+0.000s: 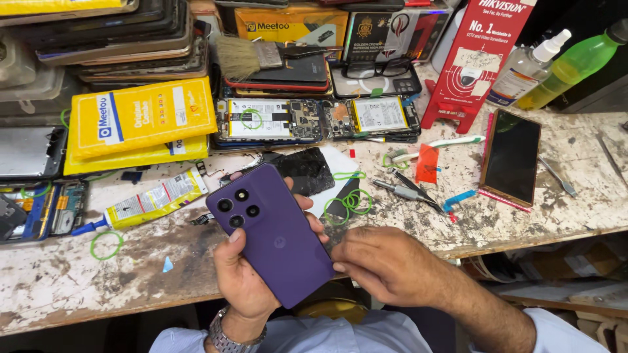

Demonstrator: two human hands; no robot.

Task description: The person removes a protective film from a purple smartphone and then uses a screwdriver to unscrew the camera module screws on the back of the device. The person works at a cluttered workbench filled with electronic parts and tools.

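Over a stained, cluttered workbench (59, 274), the left hand (245, 274) clasps a purple phone (275, 235); right hand (386, 265) pinches its edge.

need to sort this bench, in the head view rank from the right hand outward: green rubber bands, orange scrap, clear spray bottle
1. Green rubber bands, just above the right hand on the bench.
2. Orange scrap, farther up, mid-bench.
3. Clear spray bottle, farthest, at the back right.

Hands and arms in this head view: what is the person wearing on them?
Both hands are bare, with no gloves. The left hand has a silver metal link watch at the wrist. Pale light-blue shirt sleeves show at the bottom edge, the right one pushed up, leaving the forearm behind the right hand uncovered. No rings are visible.
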